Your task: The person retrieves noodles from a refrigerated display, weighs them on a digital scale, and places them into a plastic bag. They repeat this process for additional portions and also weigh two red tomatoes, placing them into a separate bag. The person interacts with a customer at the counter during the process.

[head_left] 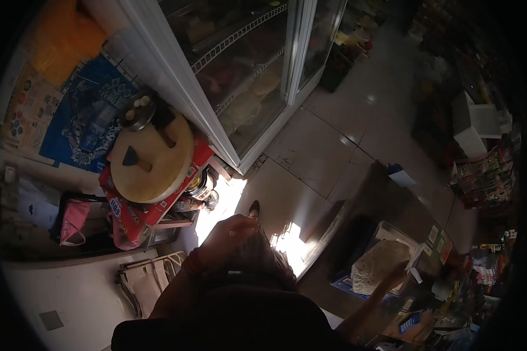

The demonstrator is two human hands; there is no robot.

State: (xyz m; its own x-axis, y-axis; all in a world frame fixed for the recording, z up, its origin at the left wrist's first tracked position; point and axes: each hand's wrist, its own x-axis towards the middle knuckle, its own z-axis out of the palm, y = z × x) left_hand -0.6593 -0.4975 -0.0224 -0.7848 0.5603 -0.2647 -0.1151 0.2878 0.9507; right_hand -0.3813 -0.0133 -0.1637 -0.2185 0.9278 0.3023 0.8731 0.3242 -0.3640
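Observation:
My left hand (231, 234) is held low in front of my body, a red band at its wrist. The back of it faces up, and its curled fingers are mostly hidden against dark, blurred cloth. On the right, my right hand (392, 279) reaches over a dark counter. Its fingers are closed at the edge of a clear plastic bag (380, 266) full of pale, lumpy contents. The bag rests on a light tray (401, 234). By the fingertips sticks up a white, crumpled end (416, 274), maybe part of the bag.
At left, a round wooden chopping board (164, 161) on a stand holds a cleaver (136, 159) and a metal bowl (139, 114). A glass-door fridge (240, 70) stands ahead. A folded chair (149, 284) leans at lower left. Packaged goods (483, 181) line the right side.

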